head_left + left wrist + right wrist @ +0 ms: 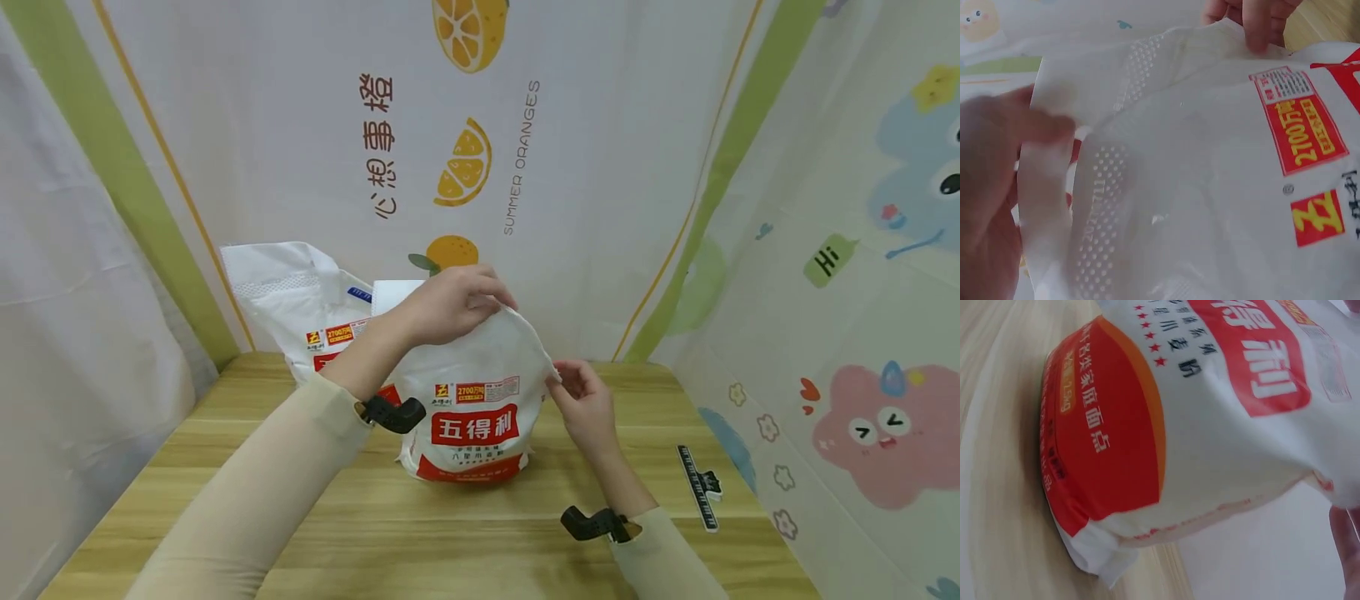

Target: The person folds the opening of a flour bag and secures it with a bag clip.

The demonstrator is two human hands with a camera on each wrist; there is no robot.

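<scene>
A white plastic flour bag (472, 367) with red and yellow print stands upright on the table in front of me. My left hand (461, 304) holds its top edge; in the left wrist view the left thumb and fingers (991, 181) lie on either side of the handle strip, with fingers showing through the slot. At the bag's upper right corner, my right hand (588, 404) pinches the edge between thumb and fingers. The right wrist view shows the bag's red lower front (1110, 431) resting on the table, while little of the right hand appears at that frame's edge.
A second, similar flour bag (281, 292) stands behind and to the left, partly hidden by my left arm. On the right of the wooden table (360, 533) lies a long black clip (699, 487) with pale markings. Printed curtains (600, 167) hang close behind and beside the table.
</scene>
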